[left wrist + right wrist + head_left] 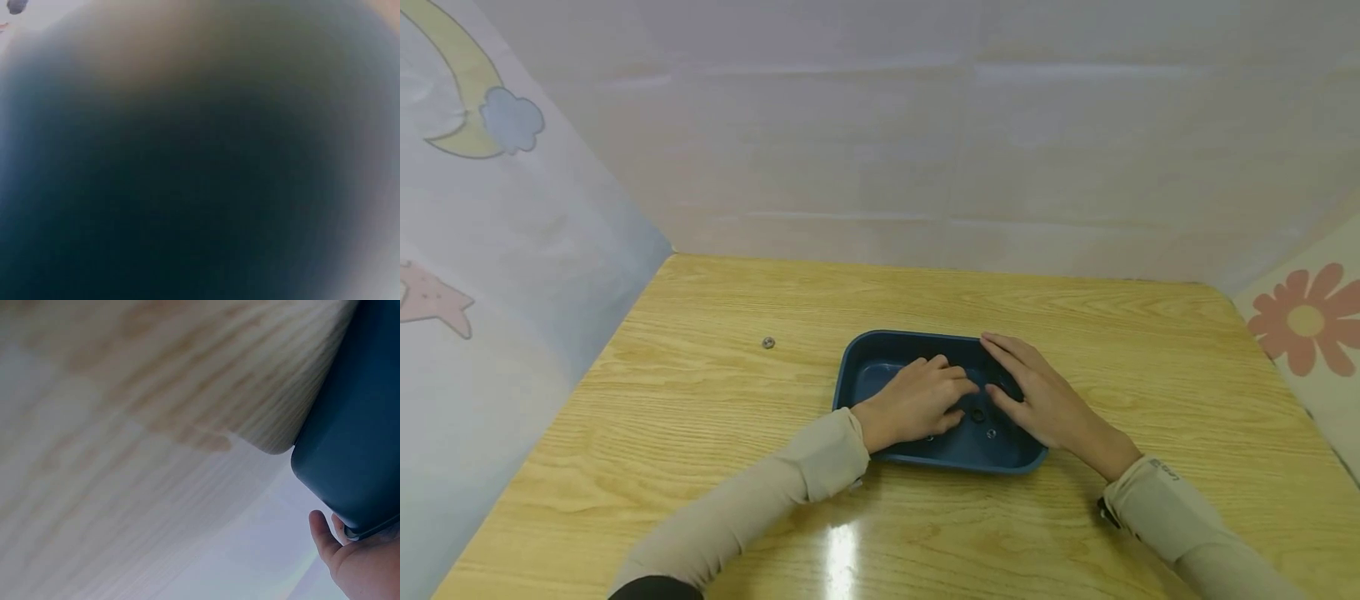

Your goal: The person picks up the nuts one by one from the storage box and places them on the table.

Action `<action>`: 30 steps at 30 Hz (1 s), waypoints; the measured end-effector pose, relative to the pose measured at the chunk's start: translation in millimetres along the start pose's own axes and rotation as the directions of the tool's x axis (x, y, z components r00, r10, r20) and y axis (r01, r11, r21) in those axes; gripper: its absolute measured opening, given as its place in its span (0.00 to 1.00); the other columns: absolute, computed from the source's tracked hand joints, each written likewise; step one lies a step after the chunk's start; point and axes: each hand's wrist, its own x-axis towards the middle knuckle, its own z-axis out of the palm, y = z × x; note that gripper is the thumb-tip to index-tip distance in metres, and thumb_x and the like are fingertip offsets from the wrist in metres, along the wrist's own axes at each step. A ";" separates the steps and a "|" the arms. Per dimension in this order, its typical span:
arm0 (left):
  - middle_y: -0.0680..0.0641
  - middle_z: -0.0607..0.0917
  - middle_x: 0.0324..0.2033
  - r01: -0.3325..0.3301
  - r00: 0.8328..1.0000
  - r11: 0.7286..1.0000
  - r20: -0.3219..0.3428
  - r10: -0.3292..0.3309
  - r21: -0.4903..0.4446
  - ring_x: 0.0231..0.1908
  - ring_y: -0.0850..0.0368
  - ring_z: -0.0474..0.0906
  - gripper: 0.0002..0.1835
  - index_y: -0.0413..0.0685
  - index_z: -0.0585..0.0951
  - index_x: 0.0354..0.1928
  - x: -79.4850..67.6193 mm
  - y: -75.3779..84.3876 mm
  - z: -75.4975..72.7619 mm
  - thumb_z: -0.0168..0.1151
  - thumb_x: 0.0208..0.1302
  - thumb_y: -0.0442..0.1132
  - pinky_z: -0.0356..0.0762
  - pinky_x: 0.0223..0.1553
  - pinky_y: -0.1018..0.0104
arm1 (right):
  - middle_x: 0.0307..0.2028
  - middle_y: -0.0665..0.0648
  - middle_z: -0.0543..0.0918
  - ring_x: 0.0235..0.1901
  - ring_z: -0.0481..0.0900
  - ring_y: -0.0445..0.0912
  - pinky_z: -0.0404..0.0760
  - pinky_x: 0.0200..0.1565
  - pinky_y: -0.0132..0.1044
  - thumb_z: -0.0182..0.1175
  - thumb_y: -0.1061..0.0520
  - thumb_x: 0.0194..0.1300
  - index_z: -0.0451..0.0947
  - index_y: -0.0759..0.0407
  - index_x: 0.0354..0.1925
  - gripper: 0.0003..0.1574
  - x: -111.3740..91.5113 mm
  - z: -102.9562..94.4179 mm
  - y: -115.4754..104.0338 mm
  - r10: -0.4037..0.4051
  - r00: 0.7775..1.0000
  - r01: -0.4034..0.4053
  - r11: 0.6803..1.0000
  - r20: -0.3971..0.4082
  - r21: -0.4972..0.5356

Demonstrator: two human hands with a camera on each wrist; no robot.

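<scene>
We found the blue tray (1007, 456) on the wooden tabletop (722, 417), with both hands at it. The left hand (912, 404) reached down over its floor with bent fingers; we could not tell whether the fingertips pinched anything. The right hand (1037, 396) lay across the right end, fingers fairly straight, thumb held apart from them. Inside the tray, a dark ring (977, 415) lay between the hands, with one shiny piece (992, 433) nearer the front wall and another shiny piece (929, 437) beside the left hand.

We judged that handling parts this small called for a steady right hand at the rim, light fingertip contact from the left, and a clear line of sight past the knuckles.

The head view alone gave us the tray's contents and a small metal part (768, 342) on the tabletop, well apart to the tray's left. The right wrist view added the tray's smooth outer wall and right-hand digits extending past its rim. The left wrist view gave mostly dark blur, so it settled nothing about the left fingertips.
</scene>
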 end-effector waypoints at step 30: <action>0.56 0.86 0.53 -0.006 0.995 1.000 0.095 0.007 -0.004 0.46 0.57 0.77 0.18 0.56 0.82 0.58 18.5 17.5 -1.4 0.63 0.68 0.48 0.77 0.49 0.60 | 0.74 0.66 0.58 0.72 0.57 0.62 0.64 0.66 0.61 0.55 0.56 0.75 0.56 0.66 0.75 0.37 -0.5 -1.3 -2.4 0.024 1.000 -0.024 1.000 0.016 0.009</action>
